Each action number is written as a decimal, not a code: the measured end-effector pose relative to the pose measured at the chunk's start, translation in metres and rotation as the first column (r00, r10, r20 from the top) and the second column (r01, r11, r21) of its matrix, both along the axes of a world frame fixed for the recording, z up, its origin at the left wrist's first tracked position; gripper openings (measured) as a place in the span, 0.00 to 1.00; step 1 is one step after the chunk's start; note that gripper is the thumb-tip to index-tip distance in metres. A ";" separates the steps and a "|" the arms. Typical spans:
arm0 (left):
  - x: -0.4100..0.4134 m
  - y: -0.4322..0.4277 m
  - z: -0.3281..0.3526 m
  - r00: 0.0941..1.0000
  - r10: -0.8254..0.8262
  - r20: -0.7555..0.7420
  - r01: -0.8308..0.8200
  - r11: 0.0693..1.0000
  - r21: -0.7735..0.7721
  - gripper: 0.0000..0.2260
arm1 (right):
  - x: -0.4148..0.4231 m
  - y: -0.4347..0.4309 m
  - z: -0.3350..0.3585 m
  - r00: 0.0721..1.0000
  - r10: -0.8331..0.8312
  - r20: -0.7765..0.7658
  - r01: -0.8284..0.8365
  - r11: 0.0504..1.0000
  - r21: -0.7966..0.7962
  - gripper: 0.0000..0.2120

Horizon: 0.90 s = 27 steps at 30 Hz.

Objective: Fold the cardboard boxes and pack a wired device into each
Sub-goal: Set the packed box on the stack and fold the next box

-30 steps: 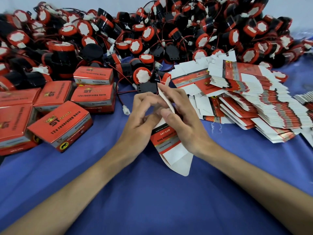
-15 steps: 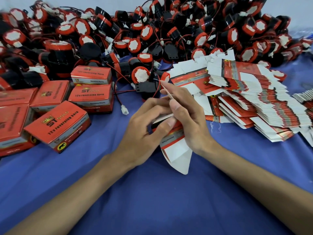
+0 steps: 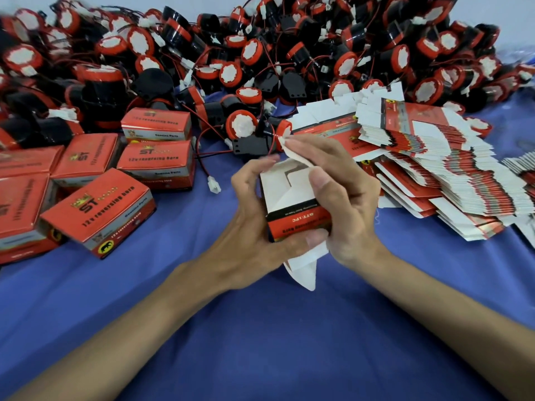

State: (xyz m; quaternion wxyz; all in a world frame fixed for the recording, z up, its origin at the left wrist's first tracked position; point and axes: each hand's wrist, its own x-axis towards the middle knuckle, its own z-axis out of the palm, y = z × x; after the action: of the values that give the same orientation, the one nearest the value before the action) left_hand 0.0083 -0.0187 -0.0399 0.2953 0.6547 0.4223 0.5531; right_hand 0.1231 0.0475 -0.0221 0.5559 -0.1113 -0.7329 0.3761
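A red and white cardboard box (image 3: 292, 209) is held above the blue cloth at the centre, now squared up with its white end flaps showing. My left hand (image 3: 249, 227) grips its left side and bottom edge. My right hand (image 3: 344, 198) grips its right side, the thumb pressing an end flap and the fingers over the top flap. A loose white flap hangs below the box. Behind the hands lies a black and red wired device (image 3: 246, 131) with a red wire and a white plug (image 3: 214, 186).
Several folded red boxes (image 3: 98, 212) lie at the left. A fanned stack of flat box blanks (image 3: 434, 169) lies at the right. A big heap of black and red wired devices (image 3: 260, 47) fills the back. Blue cloth (image 3: 260, 342) covers the table.
The flat blank has been opened into a box shape. Both hands shifted to its sides, and the end flaps now fold inward.
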 end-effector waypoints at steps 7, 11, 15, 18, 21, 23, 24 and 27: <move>0.000 -0.003 0.002 1.000 0.013 0.025 -0.011 0.997 -0.073 0.36 | 0.006 0.008 0.012 0.984 0.077 0.160 -0.100 0.986 0.137 0.17; 0.001 -0.003 0.004 1.000 0.021 -0.004 -0.021 0.999 0.034 0.34 | 0.006 0.009 0.013 0.975 0.099 0.200 -0.138 0.971 0.193 0.20; -0.001 -0.002 0.005 0.999 -0.015 0.029 0.013 0.998 0.059 0.30 | 0.005 0.008 0.007 0.978 0.081 0.194 -0.119 0.974 0.190 0.22; -0.002 -0.003 0.004 0.999 -0.016 0.040 0.014 0.999 0.051 0.27 | 0.004 0.008 0.006 0.983 0.047 0.179 -0.085 0.974 0.212 0.21; -0.002 -0.002 0.003 0.997 0.010 0.072 -0.014 0.998 0.062 0.25 | 0.004 0.008 0.006 0.980 0.021 0.198 -0.066 0.972 0.225 0.19; -0.001 -0.002 0.001 0.995 0.027 0.094 -0.035 0.996 0.078 0.26 | 0.005 0.009 0.007 0.975 0.022 0.222 -0.071 0.974 0.214 0.21; 0.000 -0.002 0.001 0.994 0.030 0.101 -0.040 0.995 0.093 0.26 | 0.005 0.009 0.006 0.974 0.023 0.227 -0.071 0.976 0.207 0.23; -0.002 -0.001 -0.001 0.994 0.031 0.106 -0.045 0.990 0.132 0.28 | 0.006 0.011 0.003 0.977 0.006 0.214 -0.053 0.976 0.213 0.25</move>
State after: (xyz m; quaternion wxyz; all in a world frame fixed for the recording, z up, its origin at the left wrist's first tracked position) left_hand 0.0067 -0.0201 -0.0410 0.2612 0.6353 0.3806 0.6191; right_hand 0.1286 0.0586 -0.0188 0.4776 -0.0784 -0.8264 0.2879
